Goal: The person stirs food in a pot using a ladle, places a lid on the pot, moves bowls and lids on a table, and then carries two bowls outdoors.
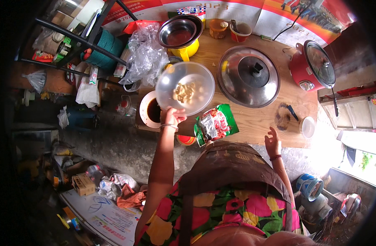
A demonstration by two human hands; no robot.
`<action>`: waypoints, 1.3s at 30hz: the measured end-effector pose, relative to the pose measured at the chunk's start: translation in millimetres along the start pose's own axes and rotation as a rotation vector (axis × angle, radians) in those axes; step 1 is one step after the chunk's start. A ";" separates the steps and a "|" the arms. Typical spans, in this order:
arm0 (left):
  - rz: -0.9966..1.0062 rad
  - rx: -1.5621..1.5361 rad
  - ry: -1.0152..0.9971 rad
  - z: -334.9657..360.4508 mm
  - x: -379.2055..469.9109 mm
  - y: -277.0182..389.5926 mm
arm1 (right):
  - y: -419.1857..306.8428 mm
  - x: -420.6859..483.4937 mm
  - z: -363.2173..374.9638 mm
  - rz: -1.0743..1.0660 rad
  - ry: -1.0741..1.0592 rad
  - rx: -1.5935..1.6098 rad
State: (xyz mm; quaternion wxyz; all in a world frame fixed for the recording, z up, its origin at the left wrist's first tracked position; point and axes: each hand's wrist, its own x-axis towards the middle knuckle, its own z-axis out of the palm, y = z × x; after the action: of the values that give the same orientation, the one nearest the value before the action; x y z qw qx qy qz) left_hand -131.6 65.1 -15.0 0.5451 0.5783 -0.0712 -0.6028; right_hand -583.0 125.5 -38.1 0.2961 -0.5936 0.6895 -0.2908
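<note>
My left hand (173, 117) grips the near rim of a translucent plastic bowl (203, 80), its thumb over the edge. Inside lies a small heap of pale yellowish food pieces (185, 92), too small to name surely. Partly under that bowl, a white bowl (143, 112) holds dark brown liquid (153, 111). My right hand (272, 143) is empty at the table's front edge, fingers apart. A torn green and red food packet (220, 123) lies between my hands at the table edge and bears writing.
A large steel domed lid (232, 89) lies on the wooden table (249, 123). A red rice cooker (298, 70) stands at right, near a small white cup (307, 127) and a dark-handled tool (293, 113). Stacked steel basins (178, 30), plastic bags (148, 58) and a black rack (77, 40) crowd the left.
</note>
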 end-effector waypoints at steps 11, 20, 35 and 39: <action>0.219 -0.083 0.110 -70.4 -97.0 46.7 | -93.9 56.7 92.3 -0.192 -0.435 0.180; 0.192 -0.171 0.208 -139.1 -153.0 -3.9 | -108.1 127.7 223.2 0.082 -0.505 0.309; 0.168 -0.275 0.326 -185.7 -199.6 -45.1 | -149.1 109.9 259.6 0.299 -0.574 0.305; 0.120 -0.281 0.300 -188.6 -191.5 -45.0 | -146.8 101.9 252.2 0.132 -0.637 0.188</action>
State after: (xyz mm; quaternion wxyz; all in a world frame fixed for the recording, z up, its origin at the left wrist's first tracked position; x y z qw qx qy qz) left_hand -61.7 327.2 10.8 0.6598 0.5746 0.0613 -0.4802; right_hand -310.3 -6.5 -99.5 0.5684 -0.5787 0.5695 -0.1329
